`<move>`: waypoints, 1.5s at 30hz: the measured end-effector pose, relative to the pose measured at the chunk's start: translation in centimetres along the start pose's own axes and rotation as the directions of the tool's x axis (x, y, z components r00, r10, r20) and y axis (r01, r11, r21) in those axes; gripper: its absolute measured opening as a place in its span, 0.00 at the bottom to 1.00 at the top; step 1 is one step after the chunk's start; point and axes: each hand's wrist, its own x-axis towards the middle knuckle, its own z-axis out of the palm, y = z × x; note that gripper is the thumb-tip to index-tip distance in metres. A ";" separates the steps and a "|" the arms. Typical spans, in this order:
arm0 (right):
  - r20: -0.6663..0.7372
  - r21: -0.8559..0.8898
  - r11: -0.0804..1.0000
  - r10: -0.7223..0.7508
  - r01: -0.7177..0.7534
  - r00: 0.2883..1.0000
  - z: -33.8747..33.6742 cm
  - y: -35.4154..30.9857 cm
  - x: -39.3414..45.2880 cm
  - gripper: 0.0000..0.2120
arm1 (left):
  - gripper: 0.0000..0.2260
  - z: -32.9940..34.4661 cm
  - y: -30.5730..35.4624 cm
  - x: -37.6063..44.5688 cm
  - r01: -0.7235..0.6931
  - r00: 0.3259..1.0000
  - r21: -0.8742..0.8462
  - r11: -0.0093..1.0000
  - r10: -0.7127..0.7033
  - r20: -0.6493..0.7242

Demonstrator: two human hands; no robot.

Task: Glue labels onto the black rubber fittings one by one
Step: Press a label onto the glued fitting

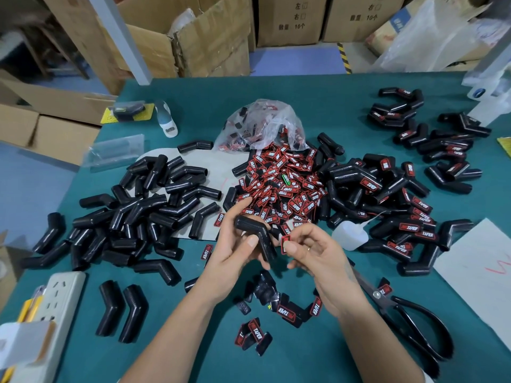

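Black rubber fitting (255, 236), an angled elbow piece, gripped in the left hand (237, 248) above the near middle of the teal table (318, 92), thumb laid along its bend, fingers curled behind. Label (285, 244), a small black-and-red patch, pinched between thumb and forefinger of the right hand (318, 251), just beside the lower leg of the fitting; cannot tell whether touching it. Heap of matching labels (279, 183) at the table's centre, spilling from a clear plastic bag (262, 123) on its far side. Pile of unlabelled fittings (143, 205) to the left, pile of labelled fittings (387, 194) to the right, more labelled ones farther right. White squeeze bottle (349, 234) with a thin nozzle lying just right of the right hand. Black-handled scissors (409, 319) on the near right, beside a white sheet of paper (481, 272) with a red mark. Loose labels (284, 310) scattered between the forearms. White power strip (55, 308) at the near left edge, two lone fittings (121, 308) beside it. Cardboard boxes (210, 37) stacked beyond the far edge
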 end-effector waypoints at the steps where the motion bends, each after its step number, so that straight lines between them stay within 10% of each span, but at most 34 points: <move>1: 0.009 0.020 1.000 0.021 -0.021 1.000 0.1 0.0 -0.1 0.06 | 0.28 -0.1 -0.1 0.0 0.002 1.000 0.003 1.000 -0.002 0.006; 23: 0.009 -0.033 0.999 0.013 -0.012 1.000 0.2 1.4 0.2 0.21 | 0.26 -0.4 -0.5 -0.3 -0.052 0.998 0.272 0.961 0.043 0.038; 45: 0.004 -0.101 0.994 -0.036 0.036 0.999 0.0 1.6 0.2 0.15 | 0.25 0.0 -0.3 -0.4 -0.077 0.996 0.250 0.965 0.064 0.059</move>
